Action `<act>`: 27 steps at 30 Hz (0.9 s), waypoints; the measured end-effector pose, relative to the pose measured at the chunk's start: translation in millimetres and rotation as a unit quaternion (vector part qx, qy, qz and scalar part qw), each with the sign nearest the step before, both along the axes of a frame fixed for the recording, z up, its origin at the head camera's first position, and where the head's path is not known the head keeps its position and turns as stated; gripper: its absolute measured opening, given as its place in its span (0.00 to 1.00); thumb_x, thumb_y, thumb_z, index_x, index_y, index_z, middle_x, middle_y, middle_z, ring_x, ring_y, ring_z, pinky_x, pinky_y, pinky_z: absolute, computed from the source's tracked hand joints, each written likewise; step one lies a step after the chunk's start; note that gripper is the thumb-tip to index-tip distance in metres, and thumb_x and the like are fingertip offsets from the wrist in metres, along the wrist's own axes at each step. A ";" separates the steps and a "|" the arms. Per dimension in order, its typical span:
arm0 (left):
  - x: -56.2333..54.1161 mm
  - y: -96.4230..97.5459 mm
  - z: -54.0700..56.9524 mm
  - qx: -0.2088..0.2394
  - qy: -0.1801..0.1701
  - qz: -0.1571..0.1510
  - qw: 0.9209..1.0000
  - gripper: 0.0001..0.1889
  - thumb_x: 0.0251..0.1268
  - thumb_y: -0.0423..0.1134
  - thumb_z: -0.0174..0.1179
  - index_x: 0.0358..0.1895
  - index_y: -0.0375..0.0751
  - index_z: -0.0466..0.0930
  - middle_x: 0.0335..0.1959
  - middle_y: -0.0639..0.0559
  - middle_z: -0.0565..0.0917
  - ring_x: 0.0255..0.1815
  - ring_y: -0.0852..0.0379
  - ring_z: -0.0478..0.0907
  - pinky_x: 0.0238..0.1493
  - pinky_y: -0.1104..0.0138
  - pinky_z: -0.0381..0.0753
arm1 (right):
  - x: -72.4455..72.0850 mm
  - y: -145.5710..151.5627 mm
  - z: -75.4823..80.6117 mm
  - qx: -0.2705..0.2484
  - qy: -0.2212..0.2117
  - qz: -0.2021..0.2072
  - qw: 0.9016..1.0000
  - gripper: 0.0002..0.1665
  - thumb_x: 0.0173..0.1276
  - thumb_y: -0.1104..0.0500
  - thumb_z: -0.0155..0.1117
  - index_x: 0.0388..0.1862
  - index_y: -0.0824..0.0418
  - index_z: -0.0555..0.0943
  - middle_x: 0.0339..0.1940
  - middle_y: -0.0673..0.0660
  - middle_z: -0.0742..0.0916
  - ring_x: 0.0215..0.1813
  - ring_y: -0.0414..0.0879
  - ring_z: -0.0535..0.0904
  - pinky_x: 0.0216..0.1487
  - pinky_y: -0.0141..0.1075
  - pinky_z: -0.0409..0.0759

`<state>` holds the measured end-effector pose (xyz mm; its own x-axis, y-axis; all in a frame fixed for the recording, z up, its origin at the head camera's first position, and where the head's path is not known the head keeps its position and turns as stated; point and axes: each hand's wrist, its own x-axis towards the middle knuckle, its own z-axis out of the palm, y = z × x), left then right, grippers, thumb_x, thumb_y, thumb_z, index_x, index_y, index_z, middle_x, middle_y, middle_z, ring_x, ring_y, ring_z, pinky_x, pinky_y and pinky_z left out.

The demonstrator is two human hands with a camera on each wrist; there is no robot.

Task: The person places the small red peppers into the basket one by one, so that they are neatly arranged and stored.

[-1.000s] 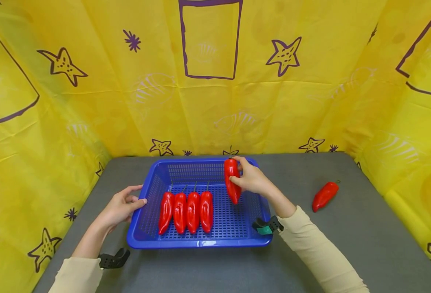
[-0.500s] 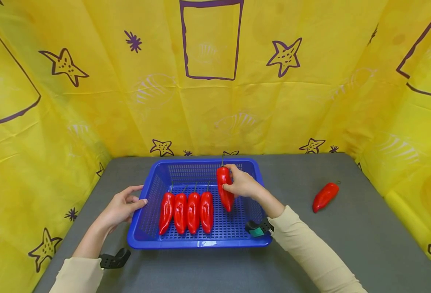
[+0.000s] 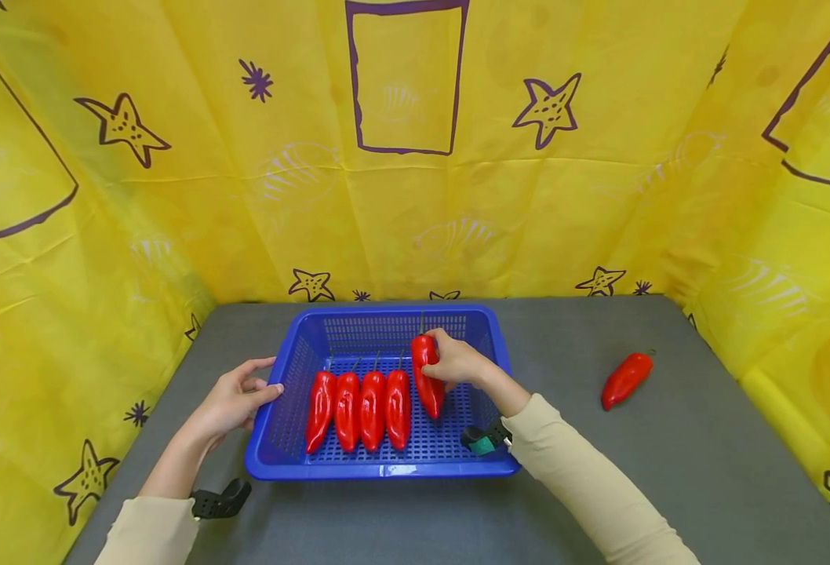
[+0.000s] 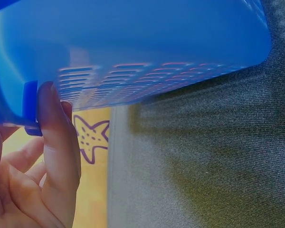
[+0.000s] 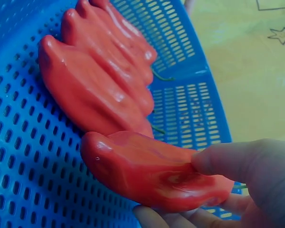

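My right hand pinches a red pepper between thumb and fingers, its stem pointing away. In the right wrist view that held pepper lies over the basket floor, close beside the row. Several more red peppers lie side by side in the left half of the blue plastic basket, stems toward the back. My left hand grips the basket's left rim, thumb on top; in the left wrist view a finger presses the outer wall under the rim.
One more red pepper lies on the grey table to the right of the basket. A yellow patterned cloth hangs behind and along both sides. A black wrist mount hangs over the basket's right front corner.
My right hand has carried its pepper left and toward me, lower into the basket, beside the row. The left hand, the basket and the other peppers have stayed put.
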<state>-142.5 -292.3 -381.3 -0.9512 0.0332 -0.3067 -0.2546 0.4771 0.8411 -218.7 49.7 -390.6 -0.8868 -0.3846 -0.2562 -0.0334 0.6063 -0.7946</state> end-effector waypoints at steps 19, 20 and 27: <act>-1.4 -1.3 -1.2 -0.001 -0.002 -0.006 1.000 0.36 0.62 0.43 0.59 0.70 0.40 0.51 0.38 0.39 0.79 0.29 0.51 0.82 0.30 0.56 0.83 | -6.2 -11.0 -6.7 0.075 -0.040 0.035 0.996 0.33 0.59 0.63 0.61 0.62 0.63 0.60 0.45 0.64 0.78 0.38 0.52 0.80 0.29 0.44 0.83; -1.4 -1.5 -1.4 0.000 -0.001 -0.006 1.000 0.36 0.62 0.43 0.59 0.70 0.40 0.51 0.38 0.39 0.79 0.29 0.51 0.82 0.30 0.56 0.83 | -6.2 -11.7 -7.2 0.077 -0.043 0.037 0.995 0.33 0.59 0.64 0.61 0.62 0.63 0.60 0.45 0.64 0.78 0.38 0.52 0.80 0.29 0.44 0.83; -1.0 -1.7 -1.4 0.000 0.000 -0.007 1.000 0.36 0.62 0.43 0.58 0.70 0.40 0.51 0.38 0.39 0.79 0.29 0.51 0.82 0.30 0.56 0.83 | -6.1 -16.2 -11.3 0.095 -0.053 0.049 0.993 0.33 0.60 0.64 0.60 0.62 0.63 0.59 0.45 0.63 0.77 0.38 0.51 0.81 0.28 0.43 0.83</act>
